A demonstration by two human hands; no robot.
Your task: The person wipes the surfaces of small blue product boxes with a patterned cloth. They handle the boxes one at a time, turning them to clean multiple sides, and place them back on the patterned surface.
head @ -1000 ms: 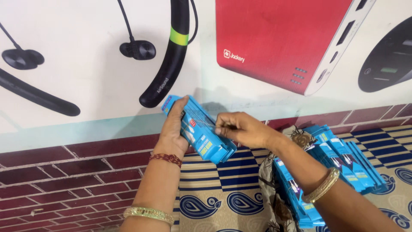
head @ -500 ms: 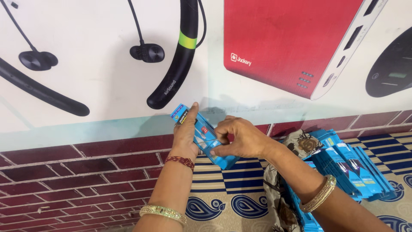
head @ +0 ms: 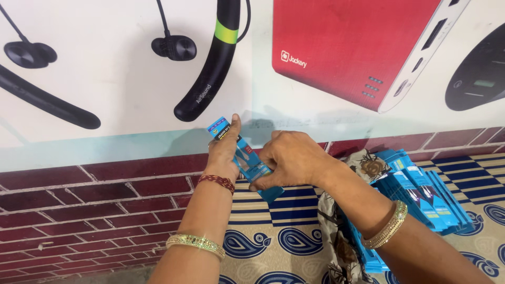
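Head view: left hand (head: 223, 155) and right hand (head: 289, 158), fingers closed around a stack of blue packets (head: 247, 158), square it upright against the wall poster (head: 121, 63); more packets (head: 415, 189) lie beside.

Open patterned mat (head: 273, 236) below; packet pile (head: 421, 192) crowding right.

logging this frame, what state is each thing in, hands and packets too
left hand: gripping the flat blue packets from behind, thumb raised
right hand: closed on the packets' front
flat blue packets: held tilted, off the mat
pile of blue packets: lying fanned on the patterned mat
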